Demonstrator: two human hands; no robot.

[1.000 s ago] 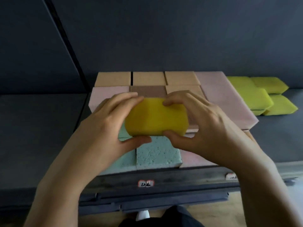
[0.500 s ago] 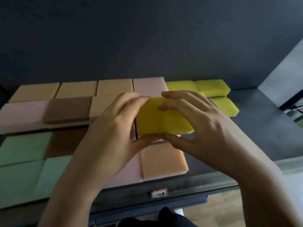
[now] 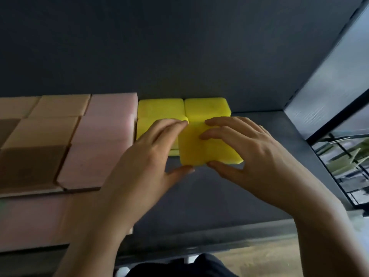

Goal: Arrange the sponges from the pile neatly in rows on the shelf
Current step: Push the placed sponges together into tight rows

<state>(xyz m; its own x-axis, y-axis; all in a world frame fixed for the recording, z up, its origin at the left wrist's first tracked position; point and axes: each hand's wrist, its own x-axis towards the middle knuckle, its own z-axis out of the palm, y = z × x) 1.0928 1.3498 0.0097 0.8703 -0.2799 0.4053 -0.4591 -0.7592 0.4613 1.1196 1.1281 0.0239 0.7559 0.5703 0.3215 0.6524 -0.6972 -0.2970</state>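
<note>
Thumbs at its near edge and fingers curled over the top, the left hand [image 3: 143, 156] and right hand [image 3: 257, 154] together pinch a yellow sponge [image 3: 207, 150] low over the dark shelf [image 3: 219, 198], toward its back right corner. It lies just in front of yellow sponges [image 3: 206, 106] lined along the back edge, with pink sponges [image 3: 105, 140] and tan sponges [image 3: 60, 105] further left.

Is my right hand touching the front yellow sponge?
Touching. The head view shows the right hand pinching the rectangular yellow foam sponge, with its fingers on top and its thumb against the near edge.
</note>
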